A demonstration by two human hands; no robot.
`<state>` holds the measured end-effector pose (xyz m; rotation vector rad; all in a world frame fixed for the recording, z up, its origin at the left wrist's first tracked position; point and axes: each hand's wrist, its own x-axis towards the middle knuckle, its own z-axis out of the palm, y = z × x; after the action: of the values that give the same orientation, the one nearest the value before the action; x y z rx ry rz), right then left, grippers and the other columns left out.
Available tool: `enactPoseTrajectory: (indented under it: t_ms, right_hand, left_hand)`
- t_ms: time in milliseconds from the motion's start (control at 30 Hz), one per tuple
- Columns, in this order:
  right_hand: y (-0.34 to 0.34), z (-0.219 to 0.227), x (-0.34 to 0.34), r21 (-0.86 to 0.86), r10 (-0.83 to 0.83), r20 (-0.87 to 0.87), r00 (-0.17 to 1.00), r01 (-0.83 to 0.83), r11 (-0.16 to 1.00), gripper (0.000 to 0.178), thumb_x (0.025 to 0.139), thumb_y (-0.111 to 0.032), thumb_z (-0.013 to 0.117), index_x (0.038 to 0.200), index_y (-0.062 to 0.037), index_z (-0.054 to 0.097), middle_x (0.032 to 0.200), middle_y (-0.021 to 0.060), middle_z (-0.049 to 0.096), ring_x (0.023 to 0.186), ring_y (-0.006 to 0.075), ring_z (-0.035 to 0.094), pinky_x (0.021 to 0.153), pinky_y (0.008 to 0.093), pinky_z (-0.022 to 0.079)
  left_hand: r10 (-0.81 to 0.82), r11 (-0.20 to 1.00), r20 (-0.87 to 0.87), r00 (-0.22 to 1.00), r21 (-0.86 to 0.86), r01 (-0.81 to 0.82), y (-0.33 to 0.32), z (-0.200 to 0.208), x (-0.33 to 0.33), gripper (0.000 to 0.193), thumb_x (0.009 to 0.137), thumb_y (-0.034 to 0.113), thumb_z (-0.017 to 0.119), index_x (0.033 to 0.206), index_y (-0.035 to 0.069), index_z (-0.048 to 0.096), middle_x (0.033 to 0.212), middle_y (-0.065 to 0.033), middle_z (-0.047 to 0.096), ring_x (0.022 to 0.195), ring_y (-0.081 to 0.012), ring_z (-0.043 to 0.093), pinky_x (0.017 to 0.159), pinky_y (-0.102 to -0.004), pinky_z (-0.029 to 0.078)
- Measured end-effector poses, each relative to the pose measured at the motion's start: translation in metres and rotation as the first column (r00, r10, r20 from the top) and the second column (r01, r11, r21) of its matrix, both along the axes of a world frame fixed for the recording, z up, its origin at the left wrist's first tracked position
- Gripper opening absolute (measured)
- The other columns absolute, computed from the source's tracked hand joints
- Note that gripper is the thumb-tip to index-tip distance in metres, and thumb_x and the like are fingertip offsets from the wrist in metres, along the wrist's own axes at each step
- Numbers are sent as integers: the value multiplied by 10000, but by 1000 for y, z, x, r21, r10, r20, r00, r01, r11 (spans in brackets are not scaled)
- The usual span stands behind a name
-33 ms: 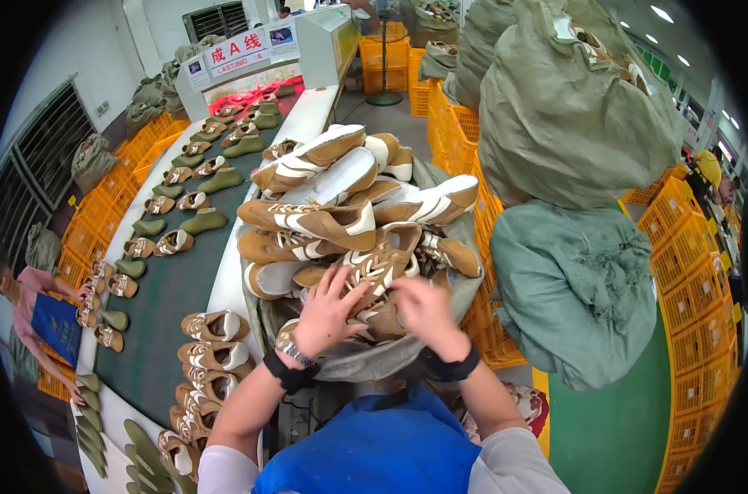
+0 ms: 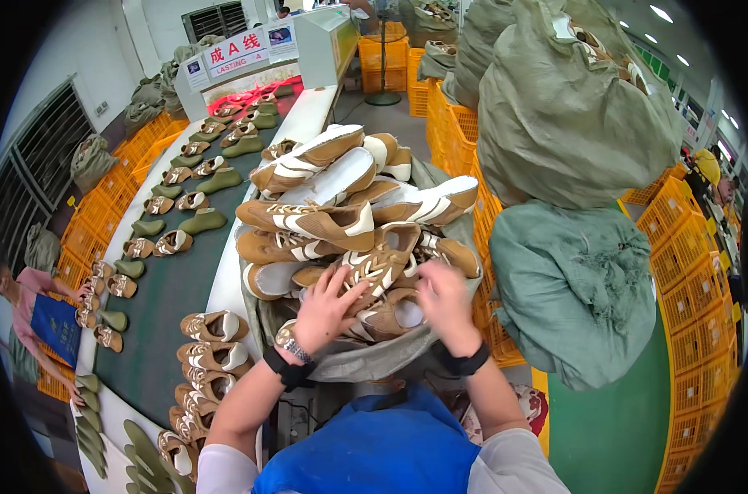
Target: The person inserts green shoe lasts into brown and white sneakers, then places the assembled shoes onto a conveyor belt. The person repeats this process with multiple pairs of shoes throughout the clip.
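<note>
A heap of brown and white sneaker uppers (image 2: pixel 308 218) fills an open grey-green sack (image 2: pixel 374 362) in front of me. My left hand (image 2: pixel 327 309) rests on the heap with its fingers spread. They touch a laced upper (image 2: pixel 372 270) that lies toe toward me. My right hand (image 2: pixel 446 300) is over the heap's right side, its fingers slightly bent and apart, with nothing visible in them. Between my hands lies another upper (image 2: pixel 386 317), its pale inside showing. A further upper (image 2: pixel 460 255) is just beyond my right fingers, which partly cover it.
On the left, a dark green conveyor (image 2: pixel 164 321) carries uppers and green shoe lasts (image 2: pixel 202 221). A row of uppers (image 2: pixel 213 356) stands along its near edge. A co-worker (image 2: pixel 40 305) is across it. Full sacks (image 2: pixel 571 288) and orange crates (image 2: pixel 691 305) stand to the right.
My right hand has moved to the right, away from the laced upper, uncovering the pale inside of the upper between my hands. My left hand stays in place.
</note>
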<state>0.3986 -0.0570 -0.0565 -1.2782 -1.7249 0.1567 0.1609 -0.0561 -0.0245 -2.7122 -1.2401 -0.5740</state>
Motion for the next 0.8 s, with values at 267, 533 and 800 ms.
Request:
enactPoseTrajectory:
  t_ms: [267, 533, 800]
  right_hand:
    - [5, -77, 99, -589, -354, -247, 902, 151, 794, 601, 744, 12, 562, 1330, -22, 437, 1202, 228, 554, 1006, 297, 596, 884, 359, 465]
    - [6, -17, 108, -197, -97, -916, 388, -228, 954, 340, 771, 68, 358, 1026, 59, 583, 937, 70, 633, 793, 116, 563, 743, 249, 456]
    - [-5, -6, 109, -197, -126, -944, 304, -213, 957, 354, 728, 88, 362, 1020, 34, 554, 967, 66, 613, 832, 116, 554, 771, 241, 440]
  left_hand:
    - [244, 960, -226, 943, -84, -268, -7, -4, -51, 477, 705, 82, 657, 1173, 93, 570, 1260, -156, 503, 1124, -329, 501, 905, -422, 424]
    - [-144, 986, 72, 987, 93, 137, -12, 37, 86, 340, 736, 78, 583, 1065, -4, 560, 1017, -137, 568, 964, -279, 567, 787, -360, 482]
    - [-481, 877, -248, 841, -138, 460, 109, -58, 218, 295, 798, 195, 599, 1082, 114, 598, 974, -105, 635, 919, -277, 616, 873, -379, 445]
